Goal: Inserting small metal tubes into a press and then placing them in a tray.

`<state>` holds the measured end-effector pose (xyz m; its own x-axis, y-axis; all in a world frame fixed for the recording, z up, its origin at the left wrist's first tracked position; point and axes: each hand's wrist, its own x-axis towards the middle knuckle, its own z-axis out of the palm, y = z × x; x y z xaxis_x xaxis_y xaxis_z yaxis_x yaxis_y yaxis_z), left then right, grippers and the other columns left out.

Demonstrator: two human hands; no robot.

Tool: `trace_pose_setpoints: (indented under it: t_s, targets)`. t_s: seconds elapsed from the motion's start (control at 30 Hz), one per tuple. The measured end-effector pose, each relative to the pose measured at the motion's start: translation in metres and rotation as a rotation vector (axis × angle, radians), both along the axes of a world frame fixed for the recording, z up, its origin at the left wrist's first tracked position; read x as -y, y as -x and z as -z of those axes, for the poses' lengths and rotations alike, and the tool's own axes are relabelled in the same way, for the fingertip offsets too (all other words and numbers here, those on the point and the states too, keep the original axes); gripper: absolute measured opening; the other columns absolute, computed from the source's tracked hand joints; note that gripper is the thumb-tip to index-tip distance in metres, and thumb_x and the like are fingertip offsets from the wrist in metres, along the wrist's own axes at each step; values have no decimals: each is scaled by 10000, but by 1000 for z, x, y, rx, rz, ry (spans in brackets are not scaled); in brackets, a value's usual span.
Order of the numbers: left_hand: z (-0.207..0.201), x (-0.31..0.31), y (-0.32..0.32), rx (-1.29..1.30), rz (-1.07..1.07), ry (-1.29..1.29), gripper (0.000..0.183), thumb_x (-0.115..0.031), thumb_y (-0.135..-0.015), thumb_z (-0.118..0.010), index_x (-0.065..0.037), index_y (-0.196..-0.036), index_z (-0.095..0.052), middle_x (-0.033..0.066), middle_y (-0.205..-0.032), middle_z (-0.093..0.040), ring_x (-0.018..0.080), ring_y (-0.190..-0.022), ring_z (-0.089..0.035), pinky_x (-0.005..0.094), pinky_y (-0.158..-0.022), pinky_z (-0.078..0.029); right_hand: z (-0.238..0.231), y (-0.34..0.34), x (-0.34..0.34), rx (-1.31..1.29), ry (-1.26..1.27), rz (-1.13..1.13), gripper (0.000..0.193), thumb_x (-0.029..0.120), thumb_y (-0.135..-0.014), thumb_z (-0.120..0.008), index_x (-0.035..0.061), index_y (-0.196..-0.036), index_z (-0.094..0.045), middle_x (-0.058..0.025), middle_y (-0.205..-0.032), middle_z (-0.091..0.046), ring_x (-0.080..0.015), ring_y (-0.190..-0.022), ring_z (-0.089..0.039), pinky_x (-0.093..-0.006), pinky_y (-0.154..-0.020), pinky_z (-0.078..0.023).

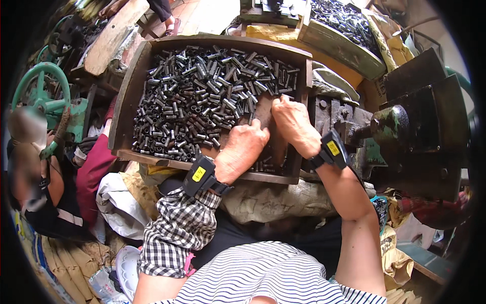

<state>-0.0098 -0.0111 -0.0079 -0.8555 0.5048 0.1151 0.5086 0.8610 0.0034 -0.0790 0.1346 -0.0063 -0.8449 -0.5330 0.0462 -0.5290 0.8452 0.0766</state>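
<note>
A wooden tray (pixel 117 114) in front of me is heaped with short dark metal tubes (pixel 200 93). My left hand (pixel 243 145) is over the tray's near middle, its fingers closed at the edge of the heap. A slim tube (pixel 251 107) shows at its fingertips. To the right, my right hand (pixel 294 121) is closed in a pinch above the bare strip of the tray; what it holds, if anything, is hidden by the fingers. Black bands with box-shaped units are strapped to both wrists. A few tubes lie in the near right corner.
A dark machine with a round metal spindle (pixel 390 124) stands close on the right. Another box of metal pieces (pixel 344 25) is at the far right. On the left are a green handwheel (pixel 40 86) and another person with a dark red sleeve. Sacks (pixel 283 202) lie under the tray's near edge.
</note>
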Motion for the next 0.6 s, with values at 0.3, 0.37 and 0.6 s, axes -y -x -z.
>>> trace_pose_setpoints:
  t_s: [0.3,0.37,0.6]
  targets:
    - [-7,3,-3,71,-67,-390,168,-105,-741,-627,3,-837,-541,134,-717,-580,229,-599,-634,325,-510,-507,-19,-41,-28,155,771,58,181,102,-754,-622,-1,-850,-508,-176,-795,-586,-334,-680,-616,-396,-610,-502]
    - [-18,4,-6,460,-181,-840,161,-61,-764,-574,13,-900,-533,94,-671,-588,155,-546,-608,285,-470,-483,-29,-61,-37,348,993,195,227,76,-765,-654,-7,-947,-547,-132,-754,-617,-253,-655,-643,-334,-574,-506]
    - [-16,-11,-12,1188,-293,-1707,175,-71,-879,-458,-12,-952,-607,26,-714,-602,58,-512,-558,171,-435,-446,-31,-95,-68,1000,1712,477,163,75,-881,-587,24,-1034,-560,-28,-815,-607,-94,-725,-649,-188,-526,-500]
